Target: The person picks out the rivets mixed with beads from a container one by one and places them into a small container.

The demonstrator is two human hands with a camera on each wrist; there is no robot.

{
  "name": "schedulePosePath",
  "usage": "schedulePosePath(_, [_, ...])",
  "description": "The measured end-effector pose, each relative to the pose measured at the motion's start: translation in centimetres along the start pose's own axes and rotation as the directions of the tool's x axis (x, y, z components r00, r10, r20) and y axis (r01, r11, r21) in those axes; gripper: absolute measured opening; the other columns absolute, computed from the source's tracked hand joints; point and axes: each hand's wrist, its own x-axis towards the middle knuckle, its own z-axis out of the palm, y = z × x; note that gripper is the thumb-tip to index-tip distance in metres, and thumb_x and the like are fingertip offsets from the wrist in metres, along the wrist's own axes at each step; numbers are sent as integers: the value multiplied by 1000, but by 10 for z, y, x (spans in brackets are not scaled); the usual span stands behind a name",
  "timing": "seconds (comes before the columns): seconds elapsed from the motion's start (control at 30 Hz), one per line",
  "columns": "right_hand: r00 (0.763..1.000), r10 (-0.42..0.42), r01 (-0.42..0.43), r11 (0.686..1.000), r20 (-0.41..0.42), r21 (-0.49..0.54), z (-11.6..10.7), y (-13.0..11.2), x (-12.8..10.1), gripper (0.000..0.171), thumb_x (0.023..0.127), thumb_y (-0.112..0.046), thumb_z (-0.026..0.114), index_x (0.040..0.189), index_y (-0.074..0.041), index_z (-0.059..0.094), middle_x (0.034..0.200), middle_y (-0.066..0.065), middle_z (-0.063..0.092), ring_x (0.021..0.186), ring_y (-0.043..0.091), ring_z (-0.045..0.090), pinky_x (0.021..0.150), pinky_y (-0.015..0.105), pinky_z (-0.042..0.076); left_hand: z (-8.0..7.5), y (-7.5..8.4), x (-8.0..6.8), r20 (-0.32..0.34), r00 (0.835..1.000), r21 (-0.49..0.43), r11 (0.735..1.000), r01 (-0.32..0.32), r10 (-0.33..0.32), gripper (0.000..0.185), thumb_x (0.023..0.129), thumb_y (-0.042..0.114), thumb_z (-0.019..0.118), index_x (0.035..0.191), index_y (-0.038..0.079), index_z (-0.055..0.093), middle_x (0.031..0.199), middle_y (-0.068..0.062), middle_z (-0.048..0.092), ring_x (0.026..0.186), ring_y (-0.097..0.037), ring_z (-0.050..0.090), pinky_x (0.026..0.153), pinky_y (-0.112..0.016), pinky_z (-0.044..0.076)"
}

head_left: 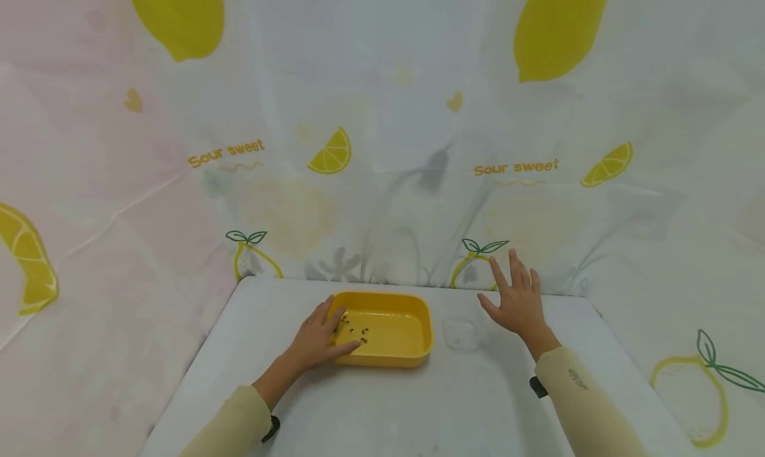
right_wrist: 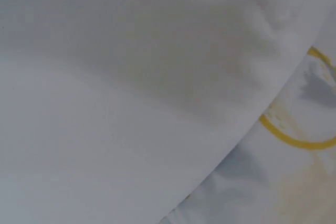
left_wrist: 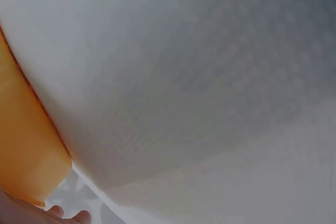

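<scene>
1. Left hand (head_left: 313,343), fingers and thumb apart, lies over the yellow tray's (head_left: 397,337) left end.
2. Small dark bits (head_left: 365,331) already lie scattered in the tray's left half; whether more are left to add, I cannot tell.
3. Open side up, the tray sits on the white table (head_left: 454,410), its long axis running left to right.
4. Clear dish (head_left: 460,333): just right of the tray.
5. Right hand (head_left: 520,307): farther right of the tray, fingers spread, seemingly empty.

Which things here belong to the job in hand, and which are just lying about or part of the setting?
Likely the job:
yellow tray, left hand on its edge
small dark pieces inside it
clear item beside it, probably; right hand raised nearby

Setting:
white table
lemon-print backdrop
black wristbands
</scene>
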Motion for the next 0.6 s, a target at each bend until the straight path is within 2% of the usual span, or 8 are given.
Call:
schedulePosePath(0.13, [990,22,-21,1000,142,-13,5,-14,6,77,90,-55,55,151,-11,37,161,26,15,133,48,33,107,70,25,-2,2,1,16,1000,5,1000,0,0,90,83,67,63,151,12,40,164,-19,17,147,-44,24,113,-64,27])
schedulePosePath(0.2, [971,37,-32,999,236,-24,6,-22,10,82,86,-51,63,153,-12,34,162,25,11,138,46,29,111,69,22,-2,4,1,31,1000,3,1000,1,-1,91,83,69,62,151,13,39,164,-19,16,147,-43,23,114,-63,26])
schedulePosePath(0.27, [952,44,-33,999,302,-42,7,-31,14,85,86,-51,65,155,-14,31,163,24,9,141,43,26,113,67,21,-2,6,1,44,999,6,1000,0,0,91,83,70,60,152,14,39,165,-18,15,148,-42,23,115,-63,25])
schedulePosePath(0.33, [945,31,-22,999,327,-34,9,-40,18,86,86,-52,65,155,-16,30,163,23,9,143,42,26,114,65,21,-3,7,2,44,999,16,1000,-3,2,91,84,70,60,152,14,39,164,-19,15,148,-42,23,115,-62,25])
schedulePosePath(0.5, [947,-31,22,999,321,31,21,-65,25,84,88,-53,63,156,-18,28,164,22,8,143,41,28,115,63,23,-6,6,2,15,1000,22,1000,-8,8,89,84,67,62,151,13,41,164,-19,18,147,-44,25,113,-63,27])
schedulePosePath(0.6, [943,-59,40,997,328,63,28,-80,24,83,89,-54,61,157,-18,28,165,22,6,143,40,28,114,64,24,-7,5,0,24,1000,25,1000,1,-2,90,83,69,62,151,14,41,164,-18,17,147,-43,25,114,-63,27])
